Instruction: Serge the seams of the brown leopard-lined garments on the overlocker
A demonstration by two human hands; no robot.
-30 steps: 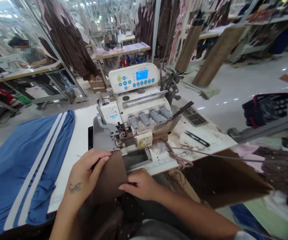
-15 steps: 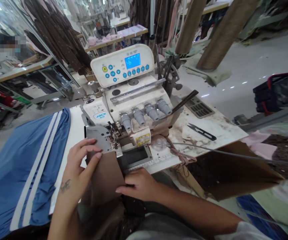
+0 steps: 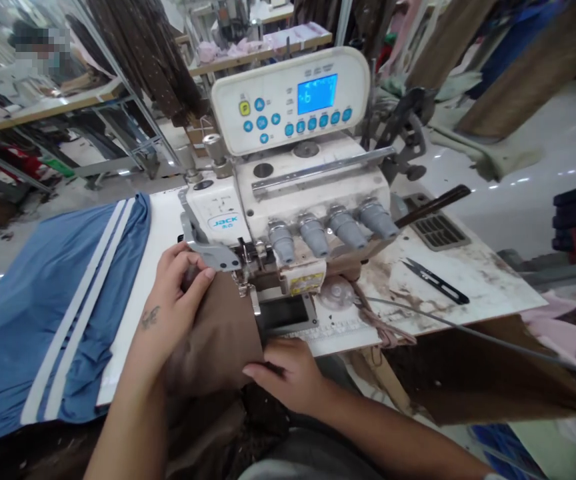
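A brown fabric piece (image 3: 225,333) hangs over the near edge of a white sewing machine (image 3: 313,167), its top by the needle area. My left hand (image 3: 181,287) pinches the fabric's upper left part between thumb and fingers, beside the grey metal plate (image 3: 213,255). My right hand (image 3: 288,370) grips the fabric's right edge, lower down, just in front of the white table's edge.
Blue fabric with white stripes (image 3: 68,300) lies at the left. Black thread snips (image 3: 438,281) rest on the table (image 3: 498,287) at the right, near a cable and a cardboard box (image 3: 498,373). A person (image 3: 51,63) sits in the left background.
The view has come closer to the machine, which appears larger. The fabric's top now lies by the needle area, and my left hand has moved up beside the metal plate. Both hands keep their hold.
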